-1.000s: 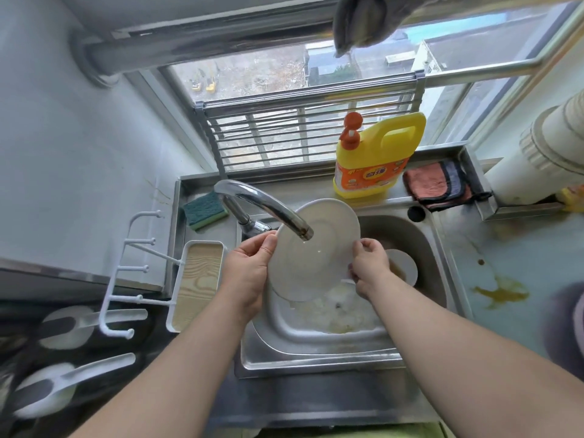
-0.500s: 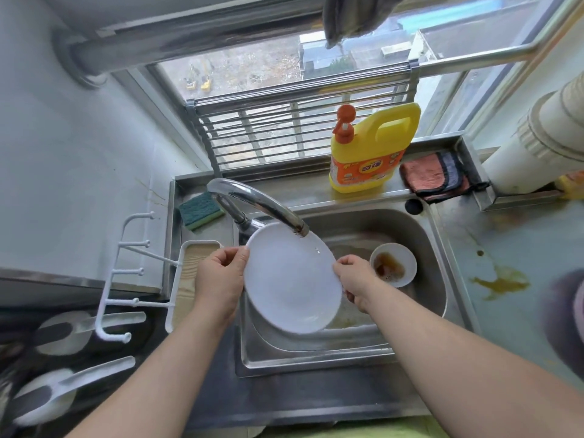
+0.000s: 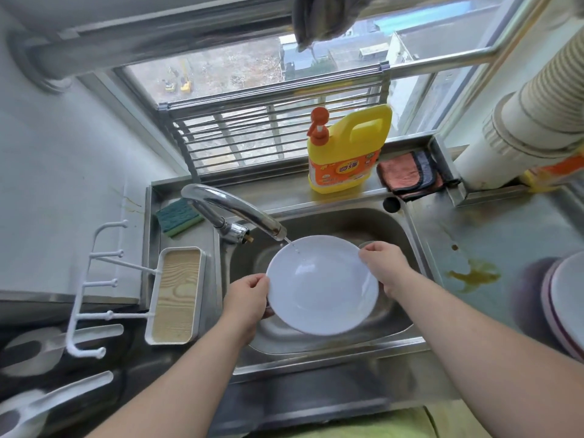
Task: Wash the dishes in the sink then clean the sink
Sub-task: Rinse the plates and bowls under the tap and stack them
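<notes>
Gripping opposite rims of the white plate (image 3: pixel 322 284), left hand (image 3: pixel 248 300) and right hand (image 3: pixel 384 263), fingers partly hidden behind it

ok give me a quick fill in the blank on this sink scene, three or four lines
1. Both hands hold the white plate over the ____.
2. The left hand and right hand grip the plate by its ____.
3. The faucet lets a thin stream of ____ fall onto the plate.
4. The detergent bottle by the window is mainly ____.

Missing words: sink; rim; water; yellow
</notes>
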Tool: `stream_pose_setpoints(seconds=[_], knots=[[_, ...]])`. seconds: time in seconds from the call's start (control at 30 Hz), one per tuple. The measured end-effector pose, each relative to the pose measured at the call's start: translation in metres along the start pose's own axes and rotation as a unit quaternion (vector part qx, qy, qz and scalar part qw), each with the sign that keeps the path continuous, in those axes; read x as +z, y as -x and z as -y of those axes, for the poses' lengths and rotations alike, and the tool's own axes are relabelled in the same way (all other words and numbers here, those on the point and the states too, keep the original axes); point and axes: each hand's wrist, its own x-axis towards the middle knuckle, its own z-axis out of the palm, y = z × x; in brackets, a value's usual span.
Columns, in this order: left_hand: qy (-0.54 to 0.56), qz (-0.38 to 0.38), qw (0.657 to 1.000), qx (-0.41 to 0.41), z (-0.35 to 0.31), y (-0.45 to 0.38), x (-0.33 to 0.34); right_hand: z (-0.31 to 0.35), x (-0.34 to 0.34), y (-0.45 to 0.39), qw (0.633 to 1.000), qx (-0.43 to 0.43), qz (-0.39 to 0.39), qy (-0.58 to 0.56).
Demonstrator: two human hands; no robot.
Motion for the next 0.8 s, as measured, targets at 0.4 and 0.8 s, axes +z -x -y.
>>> stream_pose_setpoints(seconds=[0.4,0.8], knots=[[0.042,0.078,0.992,-0.085,-0.007,0.006,0.038,0.050,-0.040,0.016,0.995,-0.050,-0.009,-0.086],[0.098,0.031,0.994,0.027,-0.034,0.012,0.022,0.043,-0.030,0.012,0.982,-0.132,-0.010,-0.137]])
